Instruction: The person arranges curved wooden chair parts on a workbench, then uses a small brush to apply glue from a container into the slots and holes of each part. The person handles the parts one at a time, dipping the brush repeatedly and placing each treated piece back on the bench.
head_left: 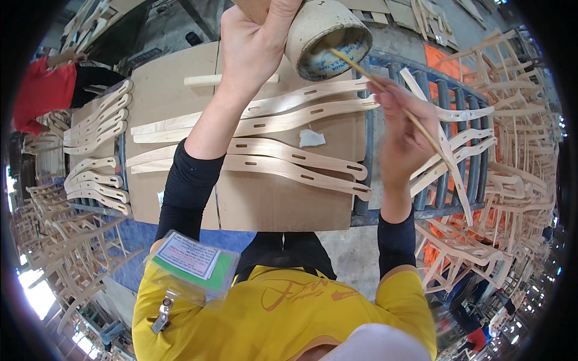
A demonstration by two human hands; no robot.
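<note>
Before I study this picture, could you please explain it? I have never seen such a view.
There is no machine, only a person's left hand and right hand, both bare. The picture comes from a fisheye camera worn on the head, looking down, so straight edges bend. The left hand appears to hold a pale round pot, tilted with its mouth in view. The right hand holds a thin stick whose end reaches into the pot. On the brown cardboard lie four curved, slotted wooden slats and a white scrap.

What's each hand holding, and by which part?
The left hand seems to hold a whitish pot by its outer side, away from the mouth; the picture's edge hides some of the grip. The right hand holds a thin stick around its middle.
</note>
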